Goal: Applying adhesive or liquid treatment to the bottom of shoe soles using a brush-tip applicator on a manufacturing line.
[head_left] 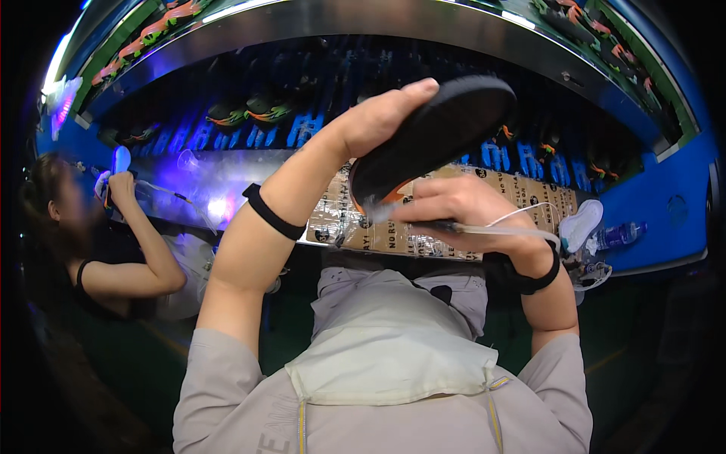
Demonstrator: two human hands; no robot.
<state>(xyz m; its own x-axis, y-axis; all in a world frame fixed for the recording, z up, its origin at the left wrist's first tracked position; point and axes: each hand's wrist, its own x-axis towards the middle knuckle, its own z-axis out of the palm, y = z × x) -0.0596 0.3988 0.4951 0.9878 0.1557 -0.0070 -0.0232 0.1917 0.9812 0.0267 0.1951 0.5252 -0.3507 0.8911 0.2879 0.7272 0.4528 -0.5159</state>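
Observation:
Raised over the bench, my left hand (378, 121) is closed round a shoe (442, 125). The shoe is tilted, its broad black underside showing and orange at its lower end. My right hand (473, 204) is closed on a slim, dark-handled brush (442, 225) with a clear tube (514, 232) trailing from it past my wrist. The brush's pale, blurred tip is at the orange lower end of the shoe; whether it touches I cannot tell. My left fingers are mostly hidden behind the shoe.
Printed brown cardboard (393, 238) under clear film covers the bench before me. At right lie a white sole (581, 225) and a plastic bottle (624, 234). Colourful shoes (265, 112) and blue supports line the conveyor behind. At left a person (125, 265) holds another shoe.

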